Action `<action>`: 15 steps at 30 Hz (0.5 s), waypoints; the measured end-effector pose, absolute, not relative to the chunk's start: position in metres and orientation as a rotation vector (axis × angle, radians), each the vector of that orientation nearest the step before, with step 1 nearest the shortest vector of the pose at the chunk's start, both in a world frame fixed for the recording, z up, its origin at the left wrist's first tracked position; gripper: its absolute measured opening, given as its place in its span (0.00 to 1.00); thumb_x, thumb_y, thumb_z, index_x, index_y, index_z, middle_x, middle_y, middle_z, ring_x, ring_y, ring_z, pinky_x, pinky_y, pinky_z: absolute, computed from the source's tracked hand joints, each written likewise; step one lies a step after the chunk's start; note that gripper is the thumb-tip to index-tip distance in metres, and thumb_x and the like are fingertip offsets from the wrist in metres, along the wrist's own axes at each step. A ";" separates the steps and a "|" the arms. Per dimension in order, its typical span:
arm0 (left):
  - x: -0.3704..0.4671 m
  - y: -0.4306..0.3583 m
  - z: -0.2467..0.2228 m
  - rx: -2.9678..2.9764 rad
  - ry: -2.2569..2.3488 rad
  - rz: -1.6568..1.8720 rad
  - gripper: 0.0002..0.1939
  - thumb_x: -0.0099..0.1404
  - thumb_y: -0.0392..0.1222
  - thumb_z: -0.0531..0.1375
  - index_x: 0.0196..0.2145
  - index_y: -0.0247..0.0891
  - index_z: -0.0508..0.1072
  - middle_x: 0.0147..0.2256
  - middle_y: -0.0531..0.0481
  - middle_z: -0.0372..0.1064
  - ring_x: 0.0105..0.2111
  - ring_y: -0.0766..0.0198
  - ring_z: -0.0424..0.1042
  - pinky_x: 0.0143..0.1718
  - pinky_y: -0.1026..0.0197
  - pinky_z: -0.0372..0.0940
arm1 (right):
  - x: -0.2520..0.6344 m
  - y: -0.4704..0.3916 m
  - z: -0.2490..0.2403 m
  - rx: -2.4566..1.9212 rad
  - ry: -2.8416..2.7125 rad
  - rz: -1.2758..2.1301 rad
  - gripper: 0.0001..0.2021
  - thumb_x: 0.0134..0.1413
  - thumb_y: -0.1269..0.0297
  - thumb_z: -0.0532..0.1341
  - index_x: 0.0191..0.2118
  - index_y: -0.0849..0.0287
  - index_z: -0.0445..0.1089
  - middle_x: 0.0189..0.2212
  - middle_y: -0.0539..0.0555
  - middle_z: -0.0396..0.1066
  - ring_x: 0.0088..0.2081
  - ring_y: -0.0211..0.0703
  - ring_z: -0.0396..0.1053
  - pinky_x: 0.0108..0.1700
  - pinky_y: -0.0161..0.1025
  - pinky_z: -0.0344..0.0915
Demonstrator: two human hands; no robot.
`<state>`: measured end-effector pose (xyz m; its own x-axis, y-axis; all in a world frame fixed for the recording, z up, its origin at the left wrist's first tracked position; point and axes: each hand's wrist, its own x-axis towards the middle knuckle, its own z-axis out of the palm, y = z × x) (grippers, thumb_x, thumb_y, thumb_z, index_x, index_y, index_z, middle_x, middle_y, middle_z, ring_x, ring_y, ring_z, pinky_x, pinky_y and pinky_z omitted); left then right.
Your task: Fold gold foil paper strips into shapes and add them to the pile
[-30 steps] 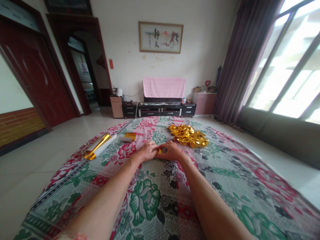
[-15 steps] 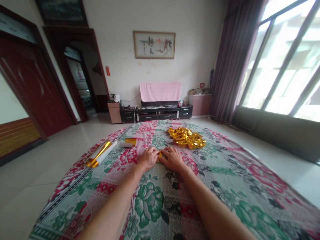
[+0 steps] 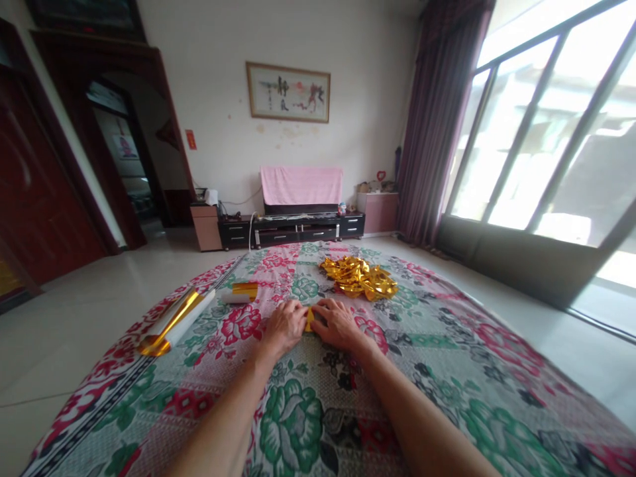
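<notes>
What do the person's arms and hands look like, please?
The left hand and right hand wear no gloves. The left forearm and right forearm are bare, with no sleeve, watch or bracelet in view. Any ring is too small to make out.

My round table's flowered cloth (image 3: 293,424), printed in green, red and grey, carries a heap of crumpled gold foil pieces (image 3: 360,277) on its far side, right of centre. Toward the left edge lies a long gold-and-white roll (image 3: 176,322) (its near end flares open), with a shorter gold-and-white roll (image 3: 240,293) just beside it. My hands (image 3: 311,324) rest near the middle, touching a small gold piece (image 3: 309,320).
</notes>
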<state>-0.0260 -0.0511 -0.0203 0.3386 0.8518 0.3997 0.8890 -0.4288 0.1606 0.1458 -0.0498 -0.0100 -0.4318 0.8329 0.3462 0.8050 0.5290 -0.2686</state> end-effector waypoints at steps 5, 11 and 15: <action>-0.025 -0.051 -0.020 -2.511 -1.618 -0.670 0.15 0.64 0.40 0.48 0.43 0.41 0.71 0.41 0.45 0.64 0.42 0.60 0.63 0.47 0.57 0.59 | 0.136 -0.048 -0.012 -1.500 -2.178 0.098 0.14 0.57 0.54 0.51 0.42 0.49 0.70 0.44 0.53 0.65 0.45 0.45 0.60 0.44 0.41 0.55; -0.026 -0.051 -0.022 -2.506 -1.636 -0.671 0.15 0.64 0.40 0.48 0.43 0.41 0.71 0.40 0.45 0.64 0.42 0.59 0.63 0.47 0.57 0.59 | 0.131 -0.045 -0.013 -1.556 -2.095 0.106 0.11 0.54 0.58 0.53 0.40 0.49 0.71 0.43 0.52 0.65 0.43 0.45 0.61 0.42 0.40 0.55; -0.026 -0.051 -0.021 -2.529 -1.640 -0.661 0.15 0.64 0.40 0.48 0.43 0.41 0.71 0.40 0.46 0.64 0.43 0.60 0.63 0.47 0.57 0.59 | 0.129 -0.040 -0.008 -1.626 -2.082 0.148 0.11 0.54 0.59 0.53 0.38 0.50 0.72 0.41 0.53 0.66 0.42 0.45 0.62 0.41 0.39 0.56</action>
